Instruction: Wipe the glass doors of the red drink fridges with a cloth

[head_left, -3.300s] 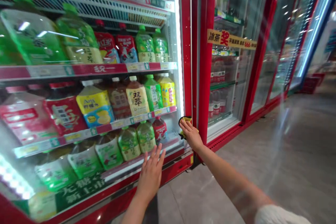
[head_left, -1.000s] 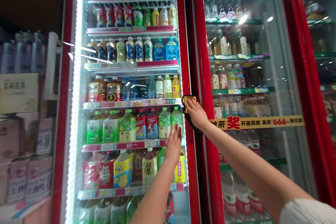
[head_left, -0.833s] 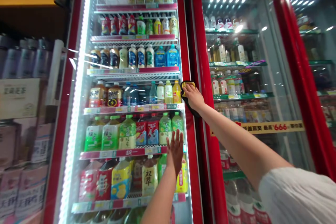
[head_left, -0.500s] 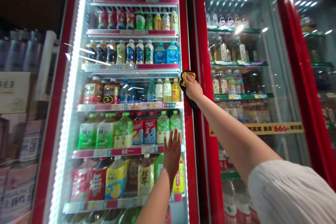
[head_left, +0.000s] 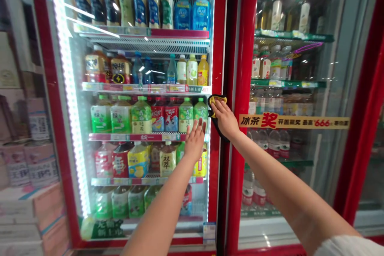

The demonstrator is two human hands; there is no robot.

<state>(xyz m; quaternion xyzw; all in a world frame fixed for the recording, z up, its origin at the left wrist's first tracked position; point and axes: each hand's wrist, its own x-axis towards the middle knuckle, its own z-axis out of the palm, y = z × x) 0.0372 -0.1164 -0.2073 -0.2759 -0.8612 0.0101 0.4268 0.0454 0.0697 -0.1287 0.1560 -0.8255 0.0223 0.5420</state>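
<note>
My right hand (head_left: 225,119) presses a yellow cloth with black edging (head_left: 218,100) against the red frame (head_left: 219,40) on the right side of the lit drinks fridge. Part of the cloth hangs below the palm. To its left, my left hand (head_left: 195,139) rests with fingers spread on or just before the glass door, in front of the green tea bottles (head_left: 186,114); it holds nothing. Whether its palm touches the glass is hard to tell.
A second red-framed fridge (head_left: 247,60) stands at the right, with a yellow banner (head_left: 294,121) across its glass. Stacked boxes (head_left: 24,208) stand at the lower left. A small label (head_left: 209,233) sits low on the lit fridge.
The view has tilted down, showing the lower shelves and fridge base. My right hand and the cloth are lower along the red frame. My left hand is lower on the door, still spread.
</note>
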